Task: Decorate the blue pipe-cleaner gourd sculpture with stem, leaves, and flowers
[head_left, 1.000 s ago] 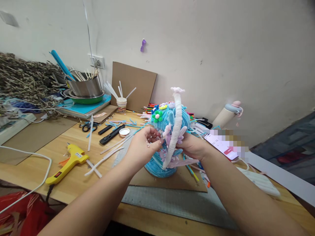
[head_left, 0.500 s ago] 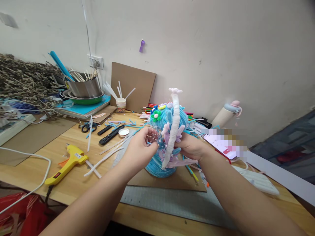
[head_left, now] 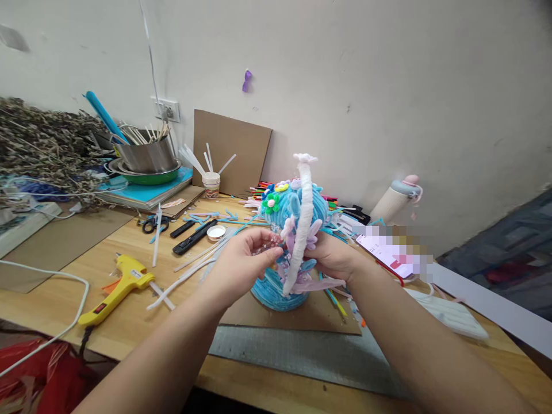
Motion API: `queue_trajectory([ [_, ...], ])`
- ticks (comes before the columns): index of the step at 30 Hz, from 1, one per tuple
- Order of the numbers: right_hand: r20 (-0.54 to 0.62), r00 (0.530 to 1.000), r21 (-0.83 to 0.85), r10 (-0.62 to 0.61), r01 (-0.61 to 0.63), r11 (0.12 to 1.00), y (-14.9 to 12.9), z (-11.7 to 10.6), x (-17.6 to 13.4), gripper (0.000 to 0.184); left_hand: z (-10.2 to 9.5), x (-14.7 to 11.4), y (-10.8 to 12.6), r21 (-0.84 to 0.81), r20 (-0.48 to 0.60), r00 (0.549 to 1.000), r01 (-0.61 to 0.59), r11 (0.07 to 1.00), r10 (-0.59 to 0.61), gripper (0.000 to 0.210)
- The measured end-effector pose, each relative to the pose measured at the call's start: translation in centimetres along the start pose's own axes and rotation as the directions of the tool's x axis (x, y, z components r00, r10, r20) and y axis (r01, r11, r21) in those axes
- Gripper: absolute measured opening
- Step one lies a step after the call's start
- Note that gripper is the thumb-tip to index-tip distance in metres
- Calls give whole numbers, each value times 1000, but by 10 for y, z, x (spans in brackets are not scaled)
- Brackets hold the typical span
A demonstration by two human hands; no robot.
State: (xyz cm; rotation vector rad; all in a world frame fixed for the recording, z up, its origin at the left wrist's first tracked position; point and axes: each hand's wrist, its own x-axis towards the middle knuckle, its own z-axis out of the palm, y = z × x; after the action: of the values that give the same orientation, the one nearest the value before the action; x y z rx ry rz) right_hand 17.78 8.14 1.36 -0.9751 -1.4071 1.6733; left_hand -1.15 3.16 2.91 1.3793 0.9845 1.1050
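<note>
A fuzzy blue pipe-cleaner basket (head_left: 276, 294) stands upright in front of me, with a blue top and a green flower (head_left: 271, 202) on it. Its white wrapped handle (head_left: 305, 213) arches up the near side, with pale purple flowers along it. At the basket's left side, my left hand (head_left: 248, 259) pinches a strand of small clear beads (head_left: 264, 246), partly hidden by the fingers. My right hand (head_left: 334, 257) grips the basket from the right, just behind the handle; its fingertips are hidden there.
A yellow glue gun (head_left: 125, 284) lies at left. Behind it are scissors (head_left: 152, 223), a black utility knife (head_left: 194, 237) and a white lid (head_left: 216, 232). A phone (head_left: 383, 256), a bottle (head_left: 394, 198) and a white power strip (head_left: 448, 313) are at right. Cardboard (head_left: 245, 316) lies beneath the basket.
My left hand has shifted slightly right, nearer the handle, and its fingers have drawn closer together around the beads. My right hand and the basket have barely moved.
</note>
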Motion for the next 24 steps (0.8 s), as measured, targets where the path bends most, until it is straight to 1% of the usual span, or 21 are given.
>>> queue_trajectory([
  [2, 1, 1000, -2, 6, -6, 1000, 1, -1, 0, 47, 2, 1, 1, -4, 32, 999, 7, 1000, -7, 14],
  [4, -5, 1000, -6, 10, -10, 1000, 1, -1, 0, 47, 4, 4, 0, 58, 10, 1000, -29, 998, 28, 11],
  [7, -1, 1000, 3, -14, 14, 1000, 2, -2, 0, 44, 6, 9, -7, 226, -58, 992, -100, 969, 116, 13],
  [9, 8, 999, 7, -40, 40, 999, 3, -3, 0, 42, 7, 12, -12, 345, -104, 976, -143, 928, 190, 11],
  [11, 11, 999, 0, -51, 51, 999, 4, -4, 0, 41, 8, 13, -17, 431, -130, 959, -175, 885, 253, 8],
  [13, 13, 999, -4, -49, 49, 999, 4, -3, -1, 40, 10, 13, -19, 453, -139, 952, -182, 873, 271, 9],
  [14, 16, 999, -1, -45, 45, 999, 3, -2, -1, 40, 11, 13, -20, 441, -149, 952, -179, 880, 268, 13],
  [16, 17, 999, 12, -37, 37, 999, 2, 0, -2, 40, 13, 11, -20, 410, -184, 947, -171, 896, 265, 21],
  [18, 6, 1000, 25, -21, 21, 999, 0, 2, -2, 42, 15, 9, -20, 442, -218, 935, -162, 883, 280, 22],
  [21, -15, 1000, 49, 14, -13, 999, -1, 2, -3, 45, 17, 3, -20, 591, -237, 909, -144, 793, 342, 9],
  [24, -21, 1000, 64, 23, -22, 998, 0, 1, -2, 45, 18, -1, -22, 691, -213, 865, -196, 695, 455, 5],
])
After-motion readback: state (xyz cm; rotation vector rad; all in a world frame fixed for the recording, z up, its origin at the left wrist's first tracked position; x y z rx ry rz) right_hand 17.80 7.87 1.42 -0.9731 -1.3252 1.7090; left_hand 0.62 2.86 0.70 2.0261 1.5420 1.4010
